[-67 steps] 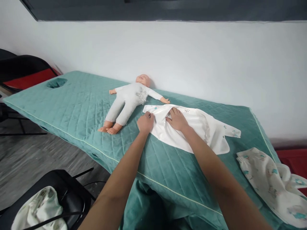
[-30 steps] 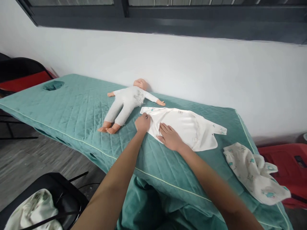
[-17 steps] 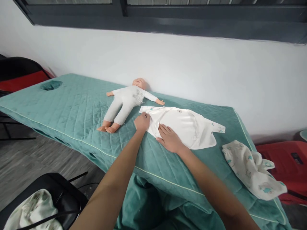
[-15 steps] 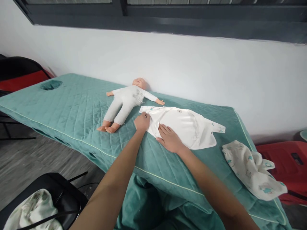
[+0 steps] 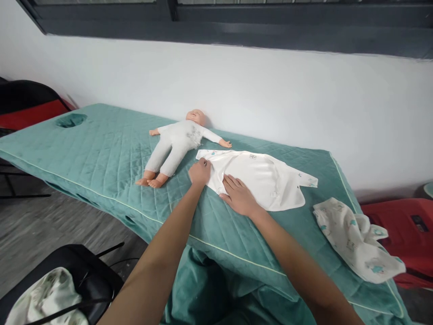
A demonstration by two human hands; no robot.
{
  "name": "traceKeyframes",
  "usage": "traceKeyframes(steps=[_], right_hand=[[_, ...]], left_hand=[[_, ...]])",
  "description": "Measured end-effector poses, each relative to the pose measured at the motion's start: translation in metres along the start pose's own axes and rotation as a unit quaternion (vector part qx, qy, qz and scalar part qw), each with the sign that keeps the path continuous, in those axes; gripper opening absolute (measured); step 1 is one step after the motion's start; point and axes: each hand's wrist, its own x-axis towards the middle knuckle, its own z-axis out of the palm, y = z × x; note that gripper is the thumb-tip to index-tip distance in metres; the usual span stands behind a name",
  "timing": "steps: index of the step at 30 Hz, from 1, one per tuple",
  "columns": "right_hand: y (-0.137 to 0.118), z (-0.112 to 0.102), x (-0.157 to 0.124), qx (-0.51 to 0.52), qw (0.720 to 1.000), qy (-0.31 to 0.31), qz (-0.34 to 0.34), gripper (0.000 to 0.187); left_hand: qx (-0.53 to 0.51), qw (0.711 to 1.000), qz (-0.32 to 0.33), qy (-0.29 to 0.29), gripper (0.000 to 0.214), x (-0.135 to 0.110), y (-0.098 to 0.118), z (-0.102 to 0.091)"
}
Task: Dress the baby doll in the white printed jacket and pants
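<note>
A white long-sleeved baby garment with small printed patterns on its sleeves lies spread out on the green quilted bed cover. My left hand is closed on the garment's left edge, just below a sleeve. Flat on the lower part of the same garment rests my right hand, its fingers stretched out. Just beyond my left hand a baby doll in a white body lies on its back, arms spread, head towards the wall.
A crumpled white printed cloth lies at the bed's right end, beside a red chair. At the lower left, a black chair holds another printed cloth. A white wall runs behind the bed, which has a hole at its left end.
Both hands keep their places on the garment. The view has shifted very slightly; nothing else has visibly moved.
</note>
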Motion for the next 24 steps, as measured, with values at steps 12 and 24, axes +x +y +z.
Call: traceKeyframes(steps=[12,24], right_hand=[[0.071,-0.003,0.042,-0.017,0.962,0.013,0.273,0.068],[0.071,-0.022,0.031,-0.041,0.956,0.008,0.291,0.069]], left_hand=[[-0.013,1.000,0.005,0.019,0.036,0.004,-0.004,0.007],[-0.054,0.992,0.105,0.051,0.025,-0.012,-0.004,-0.012]])
